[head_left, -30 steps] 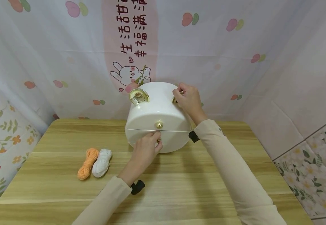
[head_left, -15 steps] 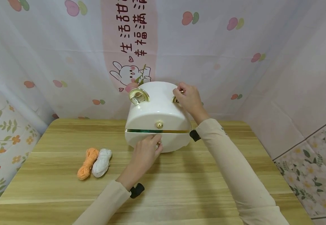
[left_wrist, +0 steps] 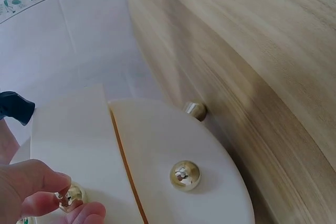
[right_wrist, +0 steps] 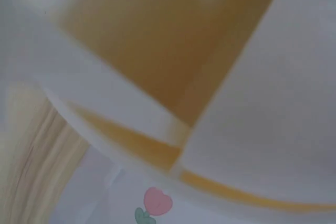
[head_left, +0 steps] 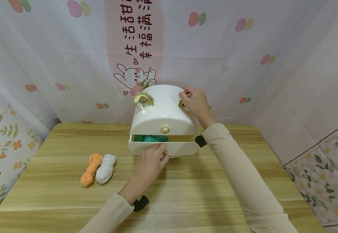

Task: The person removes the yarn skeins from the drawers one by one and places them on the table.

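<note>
Holding knob (left_wrist: 79, 194), seemingly between left fingertips (left_wrist: 59, 181)

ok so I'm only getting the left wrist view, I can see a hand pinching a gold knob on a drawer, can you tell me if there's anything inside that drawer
Observer: Yes, in the head view teal yarn shows in the left part of the open drawer.
Operator: And what has the right hand got?
Observer: It grips the gold handle at the upper right of the white box.
Operator: Anything on the table beside the box?
Observer: Yes, an orange yarn bundle and a white yarn bundle lie side by side, left of the box.
</note>
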The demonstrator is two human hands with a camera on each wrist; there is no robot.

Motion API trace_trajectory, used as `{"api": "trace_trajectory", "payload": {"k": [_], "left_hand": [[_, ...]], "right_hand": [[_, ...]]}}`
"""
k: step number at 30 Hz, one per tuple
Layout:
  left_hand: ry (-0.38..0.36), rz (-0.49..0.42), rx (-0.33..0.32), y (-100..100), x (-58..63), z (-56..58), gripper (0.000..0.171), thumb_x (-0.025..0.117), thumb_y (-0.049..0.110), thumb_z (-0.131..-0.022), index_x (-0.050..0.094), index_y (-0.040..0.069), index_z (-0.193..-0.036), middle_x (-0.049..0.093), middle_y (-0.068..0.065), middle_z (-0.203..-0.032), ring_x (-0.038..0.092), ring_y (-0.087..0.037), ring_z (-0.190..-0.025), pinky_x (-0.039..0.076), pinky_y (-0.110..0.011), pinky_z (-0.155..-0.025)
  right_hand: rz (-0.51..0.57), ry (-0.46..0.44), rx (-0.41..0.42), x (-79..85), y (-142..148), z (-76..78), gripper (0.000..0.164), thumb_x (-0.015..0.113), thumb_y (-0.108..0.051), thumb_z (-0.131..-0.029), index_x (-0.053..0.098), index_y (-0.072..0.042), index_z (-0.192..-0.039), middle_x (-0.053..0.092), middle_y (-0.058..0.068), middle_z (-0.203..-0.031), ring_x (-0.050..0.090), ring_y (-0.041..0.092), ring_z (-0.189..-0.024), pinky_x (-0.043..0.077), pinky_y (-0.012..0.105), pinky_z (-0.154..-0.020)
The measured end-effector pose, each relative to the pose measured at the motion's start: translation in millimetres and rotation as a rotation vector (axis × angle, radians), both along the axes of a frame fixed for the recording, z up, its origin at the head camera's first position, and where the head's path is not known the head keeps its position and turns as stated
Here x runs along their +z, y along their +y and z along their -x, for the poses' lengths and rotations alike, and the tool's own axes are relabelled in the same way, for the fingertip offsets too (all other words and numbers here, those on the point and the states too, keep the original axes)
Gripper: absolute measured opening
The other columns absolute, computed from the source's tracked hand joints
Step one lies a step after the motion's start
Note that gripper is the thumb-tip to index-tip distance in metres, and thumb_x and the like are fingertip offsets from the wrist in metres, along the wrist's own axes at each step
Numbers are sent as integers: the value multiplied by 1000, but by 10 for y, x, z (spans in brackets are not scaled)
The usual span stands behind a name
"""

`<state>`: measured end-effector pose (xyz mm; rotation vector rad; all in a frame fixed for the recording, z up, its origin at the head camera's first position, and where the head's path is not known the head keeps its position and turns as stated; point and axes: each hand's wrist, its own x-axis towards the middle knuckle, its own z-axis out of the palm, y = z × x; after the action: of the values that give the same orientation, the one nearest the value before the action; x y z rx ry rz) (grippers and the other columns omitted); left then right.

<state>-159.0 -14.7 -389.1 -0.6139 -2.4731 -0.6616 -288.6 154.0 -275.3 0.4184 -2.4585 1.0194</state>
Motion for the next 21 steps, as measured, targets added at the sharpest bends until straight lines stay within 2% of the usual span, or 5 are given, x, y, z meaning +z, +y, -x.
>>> {"api": "trace_trajectory", "payload": {"k": [10, 21], "left_hand": [[-14, -3, 2, 3, 10, -43, 18, 69, 11, -81, 51, 12, -75, 51, 2, -66, 39, -8, -51, 28, -15, -43], [24, 11, -12, -30, -7, -164, 22, 69, 8, -78, 49, 14, -73, 48, 5, -64, 36, -6, -51, 26, -15, -42]], "right_hand": [[-2, -81, 21, 40, 12, -15, 22, 47, -18, -85, 44, -13, -63, 37, -3, -51, 34, 14, -51, 26, 25, -51], [12, -81, 10, 27, 11, -1, 23, 47, -18, -84, 43, -12, -62, 36, -4, -50, 32, 12, -50, 25, 24, -50]]}}
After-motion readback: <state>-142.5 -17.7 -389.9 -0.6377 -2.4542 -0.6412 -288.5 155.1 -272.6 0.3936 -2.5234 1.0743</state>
